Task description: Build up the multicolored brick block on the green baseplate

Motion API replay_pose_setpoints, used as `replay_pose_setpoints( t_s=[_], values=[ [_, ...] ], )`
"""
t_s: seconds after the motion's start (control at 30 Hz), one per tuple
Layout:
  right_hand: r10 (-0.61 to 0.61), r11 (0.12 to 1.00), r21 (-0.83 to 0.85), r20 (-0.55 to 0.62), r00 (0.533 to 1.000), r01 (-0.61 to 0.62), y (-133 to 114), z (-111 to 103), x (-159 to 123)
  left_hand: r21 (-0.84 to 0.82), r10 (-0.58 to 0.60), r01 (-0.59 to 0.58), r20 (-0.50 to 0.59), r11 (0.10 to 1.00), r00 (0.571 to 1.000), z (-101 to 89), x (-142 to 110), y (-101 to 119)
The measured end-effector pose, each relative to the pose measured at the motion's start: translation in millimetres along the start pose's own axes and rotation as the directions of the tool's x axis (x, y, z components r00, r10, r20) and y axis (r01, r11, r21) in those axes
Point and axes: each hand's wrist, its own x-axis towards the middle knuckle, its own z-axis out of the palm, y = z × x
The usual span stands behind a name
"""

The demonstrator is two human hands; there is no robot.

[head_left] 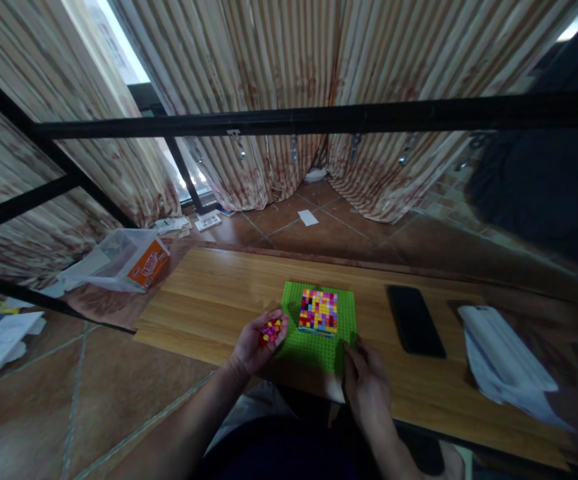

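Note:
A green studded baseplate lies on the wooden table, carrying a square patch of small coloured bricks in yellow, pink, red and orange. My left hand rests at the plate's left edge, palm up and cupped around a small heap of loose coloured bricks. My right hand sits at the plate's near right corner, fingers curled against the plate's edge; whether it grips anything is hidden.
A black phone lies right of the plate, and white crumpled plastic farther right. A clear bag with an orange box sits on the tiled floor at left. A black metal bar crosses overhead before striped curtains.

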Motion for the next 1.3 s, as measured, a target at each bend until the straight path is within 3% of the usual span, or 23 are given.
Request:
replay_pose_setpoints(
  t_s=[0.27, 0.57, 0.73, 0.83, 0.93, 1.07, 1.3],
  values=[
    [-0.010, 0.999, 0.030, -0.022, 1.000, 0.010, 0.0, -1.8, 1.8, -0.155, 0.041, -0.055, -0.093, 0.986, 0.995, 9.6, -5.4, -8.1],
    [-0.022, 0.999, 0.033, 0.086, 0.996, 0.019, -8.7, -23.9, 7.5, -0.172, 0.038, -0.042, -0.028, 0.984, 0.999, 6.3, -11.1, -22.3],
    [-0.057, 0.994, 0.104, 0.097, 0.994, 0.047, -54.9, -23.0, -3.2, -0.063, -0.022, 0.028, 0.084, 0.998, 0.996, -4.2, -12.7, -19.2],
    [-0.083, 0.973, 0.227, 0.198, 0.977, 0.037, -96.3, -7.5, -9.1, 0.007, -0.053, 0.053, 0.149, 0.999, 0.987, -7.3, -12.8, -16.0],
    [-0.064, 0.966, 0.258, 0.229, 0.971, 0.003, -125.9, 9.8, -11.0, 0.061, -0.111, 0.100, 0.220, 0.993, 0.969, -7.8, -16.2, -14.6],
    [-0.040, 0.985, 0.175, 0.204, 0.978, 0.004, -139.0, 20.8, -13.2, 0.058, -0.124, 0.113, 0.261, 0.992, 0.957, -9.9, -24.7, -17.2],
    [-0.100, 0.988, 0.143, 0.268, 0.958, 0.063, -140.7, 21.4, -18.0, 0.006, -0.088, 0.088, 0.168, 0.996, 0.982, -17.2, -29.9, -27.9]
  ],
)
